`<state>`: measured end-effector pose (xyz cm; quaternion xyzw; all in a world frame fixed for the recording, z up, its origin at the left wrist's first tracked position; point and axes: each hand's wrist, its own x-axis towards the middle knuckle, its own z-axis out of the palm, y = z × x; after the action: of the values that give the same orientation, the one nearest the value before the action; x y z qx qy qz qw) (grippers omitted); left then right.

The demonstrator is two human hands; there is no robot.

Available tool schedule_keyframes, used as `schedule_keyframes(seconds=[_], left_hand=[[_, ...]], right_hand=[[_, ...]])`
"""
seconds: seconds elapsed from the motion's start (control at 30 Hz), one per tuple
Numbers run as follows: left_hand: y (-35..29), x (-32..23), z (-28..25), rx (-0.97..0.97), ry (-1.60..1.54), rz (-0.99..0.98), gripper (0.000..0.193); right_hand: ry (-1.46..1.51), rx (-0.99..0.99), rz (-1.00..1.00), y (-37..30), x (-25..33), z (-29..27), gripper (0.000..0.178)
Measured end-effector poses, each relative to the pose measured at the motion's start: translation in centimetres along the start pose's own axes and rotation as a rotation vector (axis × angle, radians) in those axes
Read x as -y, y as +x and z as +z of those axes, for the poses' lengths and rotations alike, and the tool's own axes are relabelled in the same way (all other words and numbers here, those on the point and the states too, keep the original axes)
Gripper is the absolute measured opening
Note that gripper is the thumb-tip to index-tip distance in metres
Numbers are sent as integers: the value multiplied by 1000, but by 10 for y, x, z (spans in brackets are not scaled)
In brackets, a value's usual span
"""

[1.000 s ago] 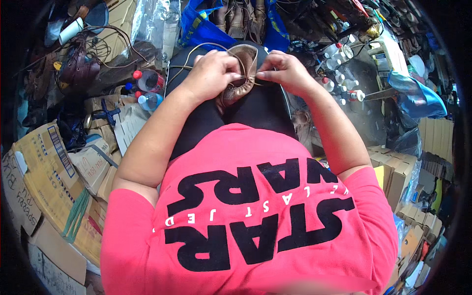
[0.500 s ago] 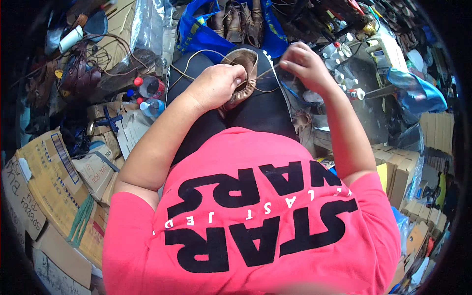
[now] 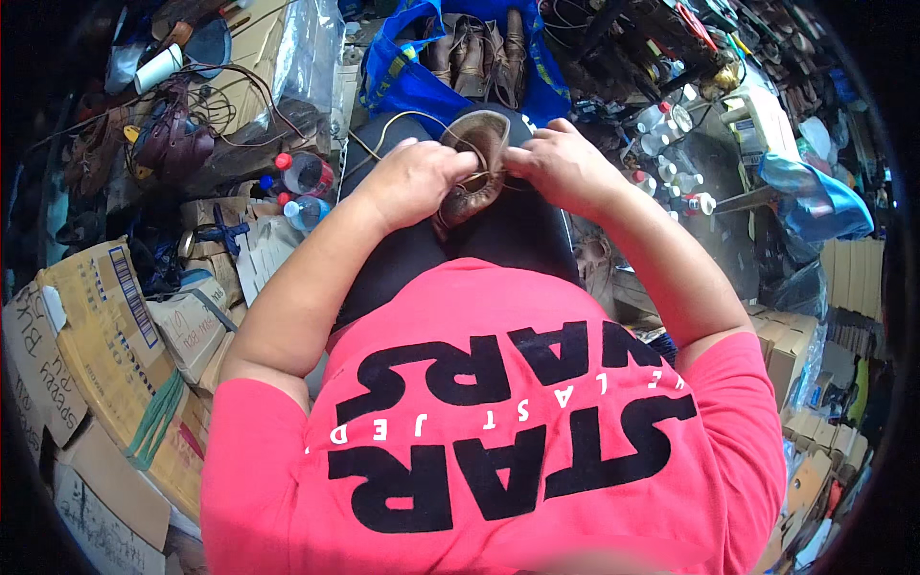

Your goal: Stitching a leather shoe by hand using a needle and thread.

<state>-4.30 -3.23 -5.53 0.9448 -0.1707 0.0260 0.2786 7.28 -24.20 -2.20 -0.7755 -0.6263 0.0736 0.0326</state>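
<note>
A brown leather shoe (image 3: 471, 200) rests on my dark-trousered lap, its opening facing up. My left hand (image 3: 422, 180) is closed at the left side of the opening, fingertips pinching a thin tan lace (image 3: 391, 126) that loops out over my left thigh. From the other side my right hand (image 3: 565, 168) pinches at the shoe's right edge, with the lace between its fingertips. The fingertips of both hands nearly meet over the opening, and the exact holes are too small to make out.
Beyond my knees a blue bag (image 3: 381, 72) holds several brown shoes (image 3: 470, 59). Plastic bottles stand left (image 3: 307, 212) and right (image 3: 698, 204). Cardboard boxes (image 3: 96, 316) crowd my left, with more cartons (image 3: 771, 340) on the right. A dark red leather piece (image 3: 175, 139) lies at far left.
My right hand has come in leftward and slightly down to the shoe; before, it held the lace pulled taut off to the right. My left hand stays close to the opening.
</note>
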Motion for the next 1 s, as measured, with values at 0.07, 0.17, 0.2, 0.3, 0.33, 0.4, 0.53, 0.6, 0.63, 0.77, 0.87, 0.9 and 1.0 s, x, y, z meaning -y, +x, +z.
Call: schedule_keyframes(seconds=[0.07, 0.17, 0.2, 0.3, 0.33, 0.4, 0.53, 0.6, 0.63, 0.77, 0.87, 0.9, 1.0], left_hand=[[-22, 2, -9, -104, 247, 31, 7], [-72, 25, -45, -251, 91, -243, 3], [-80, 19, -55, -321, -94, -399, 3], [-41, -25, -87, -387, -801, -431, 5], [-25, -36, -85, -430, -823, -235, 4], [2, -67, -71, -308, -1084, 17, 4], [-4, -92, -49, 374, -1080, -306, 11], [-36, -48, -31, -107, -241, -25, 7], [-52, -21, -50, -100, 89, -82, 10], [-135, 48, -181, -590, 543, -687, 18], [-203, 68, -254, -619, 862, -1012, 24], [-202, 71, -247, -654, 857, -952, 25], [-128, 49, -162, -705, 132, -714, 33]], right_hand=[[31, -33, 52, -18, -17, 11, 10], [409, 8, 505, -52, -47, 7, 8], [810, -10, 746, -56, -49, 3, 9], [1435, -507, 528, -31, -44, -7, 20], [1541, -596, 439, -8, -27, -12, 22], [1715, -605, 264, 26, 3, -15, 21], [1325, -316, 187, 15, 40, -15, 24], [600, -117, 56, -12, 23, -8, 20], [589, -112, 137, -34, 5, 5, 23], [471, -233, 842, -186, -101, 41, 34], [99, -51, 1382, -341, -180, 52, 40], [110, -49, 1369, -325, -176, 51, 40], [179, 23, 1284, -271, -154, 65, 43]])
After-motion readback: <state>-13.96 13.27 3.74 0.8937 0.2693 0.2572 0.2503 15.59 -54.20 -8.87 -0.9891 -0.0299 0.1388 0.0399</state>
